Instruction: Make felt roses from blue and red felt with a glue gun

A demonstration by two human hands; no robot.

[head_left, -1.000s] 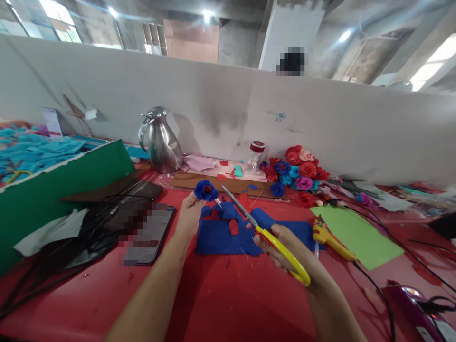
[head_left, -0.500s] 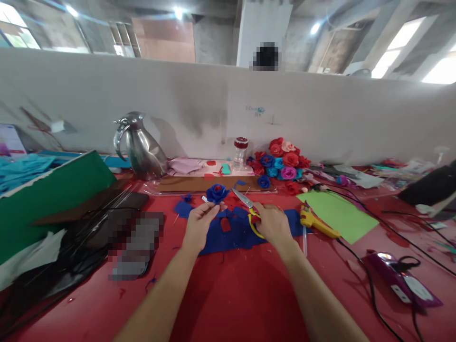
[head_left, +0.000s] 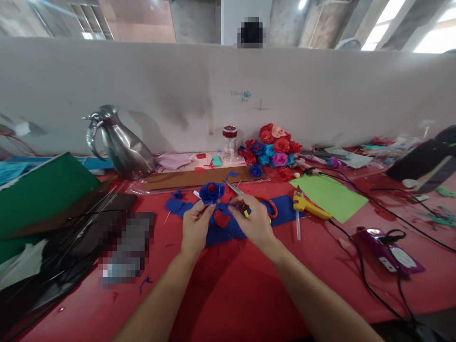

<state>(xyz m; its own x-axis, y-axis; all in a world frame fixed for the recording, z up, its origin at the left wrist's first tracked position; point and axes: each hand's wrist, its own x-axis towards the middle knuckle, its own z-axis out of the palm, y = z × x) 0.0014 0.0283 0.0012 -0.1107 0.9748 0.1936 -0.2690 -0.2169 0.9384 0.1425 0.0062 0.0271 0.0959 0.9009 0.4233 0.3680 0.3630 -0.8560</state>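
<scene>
Just above the blue felt sheet (head_left: 285, 213), the left hand (head_left: 194, 227) pinches the blue rose (head_left: 212, 192) from below, bloom upward, likely so its petals stay uncrushed. The right hand (head_left: 252, 222) curls close beside it, fingertips drawn together over a red scrap (head_left: 221, 219); what it pinches I cannot tell. Scissors (head_left: 233, 187) poke out behind that hand at the sheet's far edge.

You are looking at two hands, your left hand (head_left: 194, 228) and right hand (head_left: 251, 223), one blue rose (head_left: 211, 192) between them, one scissors (head_left: 233, 187), one glue gun (head_left: 308, 205), one steel jug (head_left: 119, 145), one jar (head_left: 230, 142), one green sheet (head_left: 329, 197).
</scene>
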